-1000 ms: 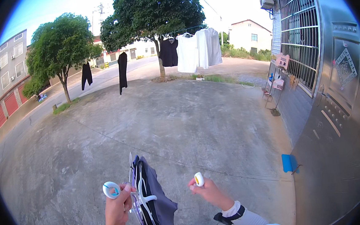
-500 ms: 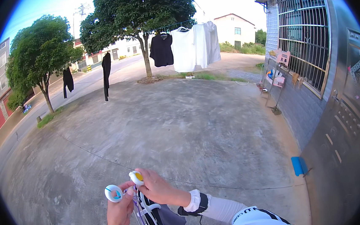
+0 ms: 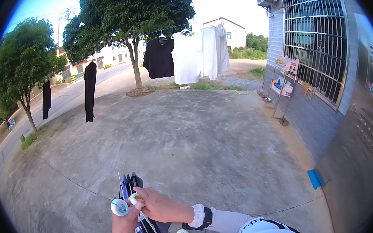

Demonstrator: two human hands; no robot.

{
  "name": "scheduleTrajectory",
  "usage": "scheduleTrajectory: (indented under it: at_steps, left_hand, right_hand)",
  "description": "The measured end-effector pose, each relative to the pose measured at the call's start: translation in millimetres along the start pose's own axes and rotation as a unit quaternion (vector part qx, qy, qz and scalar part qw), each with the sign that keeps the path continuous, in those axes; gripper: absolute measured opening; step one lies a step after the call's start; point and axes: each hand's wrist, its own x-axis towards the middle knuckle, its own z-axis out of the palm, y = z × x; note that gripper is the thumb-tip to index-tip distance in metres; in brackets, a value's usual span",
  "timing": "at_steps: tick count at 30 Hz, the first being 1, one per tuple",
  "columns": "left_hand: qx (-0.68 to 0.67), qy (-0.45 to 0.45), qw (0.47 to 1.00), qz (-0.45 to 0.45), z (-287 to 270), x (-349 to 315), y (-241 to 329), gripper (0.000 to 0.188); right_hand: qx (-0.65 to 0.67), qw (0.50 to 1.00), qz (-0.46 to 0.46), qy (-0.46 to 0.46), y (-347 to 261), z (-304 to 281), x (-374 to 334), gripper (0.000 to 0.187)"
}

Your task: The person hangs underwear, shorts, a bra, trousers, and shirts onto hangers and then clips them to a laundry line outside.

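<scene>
Near the bottom of the head view, my left hand [image 3: 123,231] is closed around a bundle of clothes hangers [image 3: 146,228], white, purple and black, with dark cloth among them. My right hand [image 3: 165,206] comes across from the right, its fingers closed against the top of the same bundle and touching my left fingers. A white ring with a blue inside [image 3: 114,208] sits at my left fingers. Beside it, a white ring with a yellow part [image 3: 133,197] is at my right fingertips. Parts of the hangers stick out beyond my hands; the exact grip points are hidden.
Ahead, a black shirt [image 3: 159,59] and white garments [image 3: 187,59] hang on a line near a tree; dark trousers [image 3: 90,91] hang further left. A metal rack [image 3: 280,89] stands by the barred window. A blue dustpan-like object [image 3: 315,179] lies by the metal door.
The hanger bundle has tilted so that its far ends now show beyond my hands. My hands have drawn closer together. A white shoe has come into view below.
</scene>
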Motion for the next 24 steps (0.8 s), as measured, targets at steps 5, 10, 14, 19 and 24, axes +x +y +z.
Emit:
scheduleTrajectory:
  at_steps: [5, 10, 14, 19, 24]
  left_hand:
    - [-0.049, 0.090, 0.993, 0.051, -27, 103, 15, 0.014]
    - [-0.113, 0.092, 0.986, 0.078, -52, 215, 54, 0.014]
    - [-0.119, 0.068, 0.988, 0.077, -64, 280, 80, 0.017]
    - [-0.109, 0.020, 0.992, 0.057, -92, 377, 87, 0.021]
    - [-0.119, -0.017, 0.992, 0.040, -126, 468, 92, 0.017]
  right_hand:
    - [-0.029, 0.989, -0.100, 0.105, 60, 8, 77, 0.066]
    - [-0.022, 0.993, -0.014, 0.117, 143, -5, 126, 0.036]
    - [0.135, 0.980, 0.143, -0.043, 163, -5, 174, 0.025]
    - [0.055, 0.992, 0.103, -0.053, 210, 36, 254, 0.030]
    - [0.038, 0.986, 0.158, -0.023, 280, 55, 322, 0.038]
